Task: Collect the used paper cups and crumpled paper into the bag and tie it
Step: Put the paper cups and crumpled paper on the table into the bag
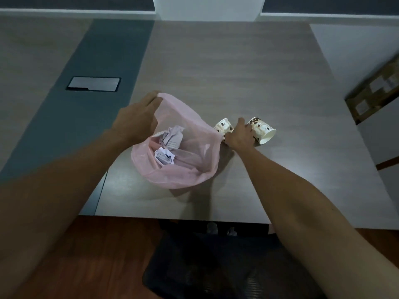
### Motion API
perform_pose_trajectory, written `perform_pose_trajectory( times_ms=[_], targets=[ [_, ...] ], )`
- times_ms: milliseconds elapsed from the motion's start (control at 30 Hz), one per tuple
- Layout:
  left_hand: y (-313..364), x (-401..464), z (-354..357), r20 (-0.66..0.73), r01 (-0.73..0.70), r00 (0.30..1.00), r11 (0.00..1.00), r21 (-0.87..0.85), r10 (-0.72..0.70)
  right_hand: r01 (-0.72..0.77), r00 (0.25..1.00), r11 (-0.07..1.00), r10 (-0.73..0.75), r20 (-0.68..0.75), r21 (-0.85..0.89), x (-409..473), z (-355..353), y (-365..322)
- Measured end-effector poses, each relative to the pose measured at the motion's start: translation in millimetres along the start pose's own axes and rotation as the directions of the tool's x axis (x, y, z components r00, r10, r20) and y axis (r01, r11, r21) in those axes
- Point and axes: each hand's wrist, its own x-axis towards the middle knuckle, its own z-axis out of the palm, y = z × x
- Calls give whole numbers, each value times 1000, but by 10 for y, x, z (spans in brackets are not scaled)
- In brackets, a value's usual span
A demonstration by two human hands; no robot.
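Observation:
A translucent pink bag [190, 169] stands open on the table. My left hand [138, 117] pinches its far rim and holds the mouth up. Inside lie crumpled papers [170, 137], with a second wad [164, 157] below. Two paper cups with a brown bean print lie on their sides just right of the bag: one cup [224, 127] next to the bag, the other cup [262, 130] with its mouth facing front right. My right hand [240, 135] lies between them, its fingers curled around the right cup and partly covering the left one.
The grey wood-grain table [237, 67] has a darker blue-grey strip with a metal cable hatch [94, 83] at the left. A cardboard box [375, 91] sits off the table's right side. A black mesh chair [207, 266] stands below the near edge.

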Motion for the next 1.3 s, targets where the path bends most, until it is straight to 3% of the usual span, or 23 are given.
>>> perform_pose_trajectory(
  times_ms=[67, 133, 233, 333, 400, 500, 633, 767, 800, 867, 933, 967, 1033, 1100, 1167, 1300],
  targets=[
    [-15, 37, 38, -8, -5, 1000, 1000, -3, 5, -10, 989, 998, 19, 149, -63, 133, 122, 155],
    [-52, 71, 95, 13, -18, 1000, 1000, 4, 18, 7, 983, 999, 0, 182, -41, 216, 255, 274],
    [-97, 96, 142, 43, -48, 998, 999, 0, 48, 85, 996, 987, -85, -7, 136, 177, 351, 346],
    [-104, 150, 118, 45, -32, 998, 997, -66, 35, 203, 960, 863, -83, -266, 462, -86, 182, 232],
    [-93, 188, 84, 42, -37, 998, 989, -143, 43, 428, 883, 811, -282, -376, 398, -304, 78, 134],
    [-105, 239, 80, 57, -25, 998, 985, -173, 35, 660, 748, 707, -592, -299, 254, -538, 128, 50],
    [-188, 273, 175, 84, 6, 996, 992, -127, 5, 766, 640, 622, -762, -102, 163, -717, 423, -72],
    [-128, 220, 165, 90, -9, 996, 988, -154, 23, 695, 708, 715, -699, 101, 80, -715, 595, -351],
    [-128, 200, 170, 87, -8, 996, 987, -164, 22, 677, 732, 735, -677, 76, 31, -714, 605, -376],
    [-164, 167, 205, 70, 3, 998, 986, -164, 9, 631, 763, 774, -631, -140, -55, -719, 590, -347],
    [-216, 133, 255, 61, 29, 998, 988, -152, -19, 462, 830, 885, -455, -321, -58, -738, 553, -260],
    [-223, 104, 261, 62, 44, 997, 987, -152, -35, 330, 891, 944, -316, -326, -11, -726, 556, -211],
    [-233, 51, 278, 51, 65, 997, 985, -160, -58, 6, 994, 989, 11, -113, 148, -680, 572, -146],
    [-238, 6, 272, 38, 92, 996, 979, -182, -86, -243, 963, 925, 193, 188, 293, -600, 605, -82],
    [-231, -10, 263, 32, 140, 990, 970, -201, -136, -234, 963, 888, 154, 222, 397, -505, 601, -22],
    [-151, 30, 255, -9, 184, 981, 948, -261, -193, -55, 998, 871, 36, 48, 489, -379, 315, -60]
  ],
)
